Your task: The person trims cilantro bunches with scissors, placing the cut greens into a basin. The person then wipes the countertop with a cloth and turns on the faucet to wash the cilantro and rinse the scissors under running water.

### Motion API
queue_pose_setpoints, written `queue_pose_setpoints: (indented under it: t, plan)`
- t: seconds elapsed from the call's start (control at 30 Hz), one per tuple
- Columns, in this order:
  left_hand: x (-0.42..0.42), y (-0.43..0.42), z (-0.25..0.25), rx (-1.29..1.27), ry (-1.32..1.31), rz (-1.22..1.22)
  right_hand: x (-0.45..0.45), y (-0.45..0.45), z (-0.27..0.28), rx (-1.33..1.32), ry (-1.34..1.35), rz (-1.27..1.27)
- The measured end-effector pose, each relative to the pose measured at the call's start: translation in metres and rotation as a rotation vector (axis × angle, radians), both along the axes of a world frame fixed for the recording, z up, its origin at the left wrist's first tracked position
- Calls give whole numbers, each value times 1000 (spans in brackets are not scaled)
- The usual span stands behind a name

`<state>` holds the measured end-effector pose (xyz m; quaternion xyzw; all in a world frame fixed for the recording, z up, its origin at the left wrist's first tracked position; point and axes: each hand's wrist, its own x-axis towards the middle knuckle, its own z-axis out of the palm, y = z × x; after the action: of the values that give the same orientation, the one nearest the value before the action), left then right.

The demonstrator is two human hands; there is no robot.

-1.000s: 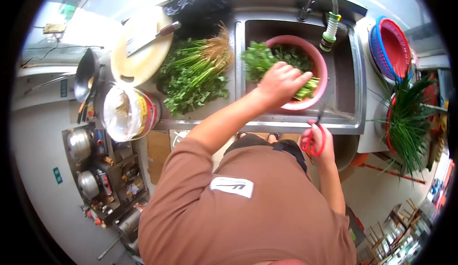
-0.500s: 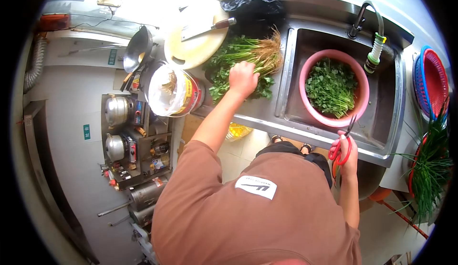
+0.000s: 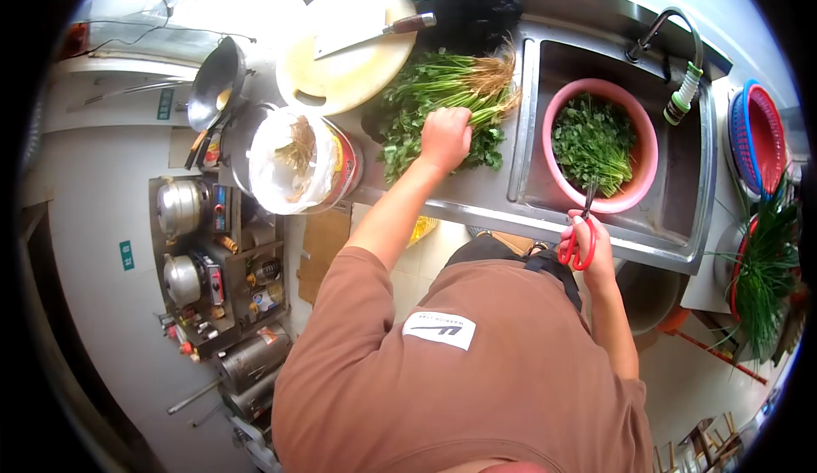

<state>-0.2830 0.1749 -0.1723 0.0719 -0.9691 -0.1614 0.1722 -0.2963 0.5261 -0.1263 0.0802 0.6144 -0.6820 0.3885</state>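
Observation:
My left hand [image 3: 446,138] is closed on the stems of a few sprigs from a pile of cilantro [image 3: 447,77], which lies on the steel counter with its brown roots toward the sink. My right hand [image 3: 593,247] holds red-handled scissors [image 3: 579,252] by the sink's front edge. Their dark blades point away from me, over the near rim of a pink basin [image 3: 649,145]. Inside that basin lie cut cilantro leaves and stems [image 3: 591,141]. Whether the blade tips touch the stems, I cannot tell.
The basin stands in a steel sink [image 3: 681,217] under a flexible faucet [image 3: 683,90]. Left of the pile are a cleaver [image 3: 357,40] on a round cutting board [image 3: 298,56] and a lined bucket [image 3: 340,188] with root scraps. Colored baskets [image 3: 757,141] and long green leaves [image 3: 762,277] are at right.
My right hand has brought the scissors up and left, and the blades now reach over the basin's near rim. My left hand stays at the cilantro pile. The whole view has shifted slightly.

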Motion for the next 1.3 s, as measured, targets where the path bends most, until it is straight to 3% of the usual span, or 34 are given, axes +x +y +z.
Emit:
queue_pose_setpoints:
  t: [0.1,0.17,0.3,0.5,0.67,0.8,0.87,0.9,1.0,1.3]
  plan:
    - [-20,13,-14,-5,142,-72,18,-17,8,20,18,-38]
    - [-25,14,-31,-168,11,-26,31,-27,11,32,37,-67]
    - [-27,12,-37,-178,7,80,56,-37,11,38,60,-122]
    - [-9,-14,-15,334,-6,177,78,-40,13,43,55,-170]
    - [4,-27,7,730,-182,249,65,-57,9,94,1,-76]
    - [5,-27,-1,673,-182,226,49,-82,0,66,-28,19]
    - [5,-31,-19,681,-54,129,40,-91,-4,42,-43,48]
    - [6,-32,-11,672,-60,130,37,-94,-4,26,-51,76]
    - [13,-44,20,1046,-373,74,26,-95,-4,7,-29,126]
    - [56,-70,109,1423,-94,141,-6,-102,-30,-4,16,295]
